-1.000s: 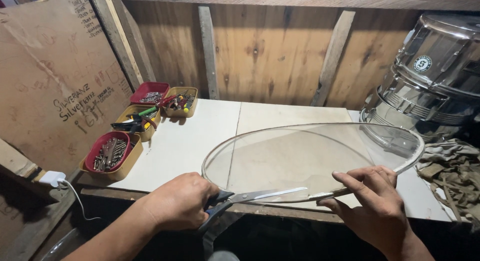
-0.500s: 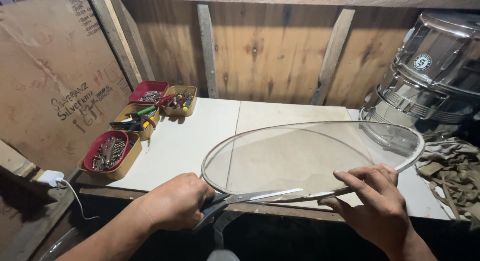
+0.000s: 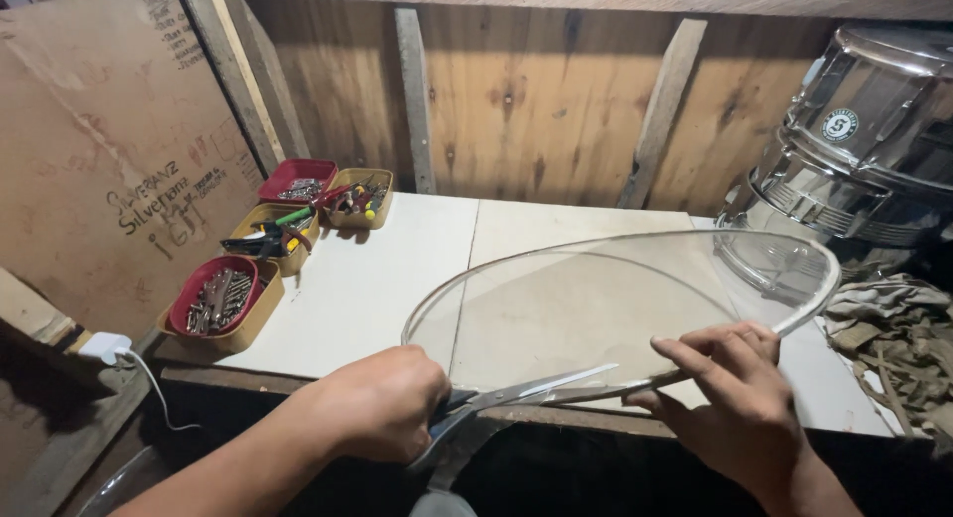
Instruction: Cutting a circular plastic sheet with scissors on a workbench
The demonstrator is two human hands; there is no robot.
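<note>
A person's left hand [image 3: 382, 403] is closing around the handles of a pair of scissors [image 3: 516, 393], whose blades are lying along the near edge of a clear round plastic sheet [image 3: 615, 304]. The right hand [image 3: 740, 403] is gripping that same near edge just beside the blade tips, fingers [image 3: 695, 353] spread on top of the sheet and thumb tucked beneath. The sheet is hovering flat above the white worktop [image 3: 367, 279], its far rim reaching towards a stack of shiny steel drum shells [image 3: 864, 150] standing at the worktop's back right corner. Beside the sheet's right rim, a heap of crumpled grey rags [image 3: 898, 333] is lying below the drums. Well apart from the sheet, along the worktop's left edge, a red tray of metal hardware [image 3: 213, 299] is sitting in a yellow outer box, with a yellow tray of hand tools [image 3: 268, 237] behind it, then a red tray [image 3: 298, 180] and a yellow tray of small coloured parts [image 3: 359, 197] against the plank wall [image 3: 536, 100]. A brown cardboard sheet [image 3: 99, 150] is leaning to the left of the trays, and a white plug adapter [image 3: 102, 347] is resting by the worktop's front left corner.
</note>
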